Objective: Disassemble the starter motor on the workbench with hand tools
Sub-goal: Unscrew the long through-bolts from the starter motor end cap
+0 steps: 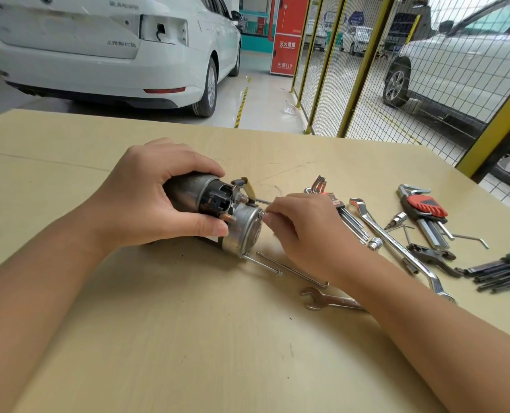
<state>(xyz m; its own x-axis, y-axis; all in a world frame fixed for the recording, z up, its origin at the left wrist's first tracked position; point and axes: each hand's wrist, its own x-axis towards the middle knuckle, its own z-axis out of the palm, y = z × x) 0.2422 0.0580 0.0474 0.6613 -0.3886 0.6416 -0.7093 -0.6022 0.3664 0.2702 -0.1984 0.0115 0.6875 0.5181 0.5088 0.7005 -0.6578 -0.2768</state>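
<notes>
Lying on its side near the middle of the bench point(188, 338) is one starter motor point(218, 210), its silver end cap facing right. The left hand point(146, 201) holds the dark body, grip clamped round it, thumb against the cap's near edge. The right hand point(304, 228) pinches a small fastener at the cap face; what exactly sits between the fingertips cannot be told. One long through bolt point(264, 263) protrudes from the cap's lower edge; a second thin rod point(292, 271) lies just beside it on the bench.

Tools counted to the right: three hex key sets, namely the silver set point(343, 210), the red-holder set point(426, 210) and the green-holder set point(507, 271); one offset ring spanner point(396, 248); one open-end spanner point(328, 299), partly hidden by the right forearm; two sockets point(375, 242).

Beyond the bench: a white car point(98, 49) and a yellow mesh fence point(367, 70).
</notes>
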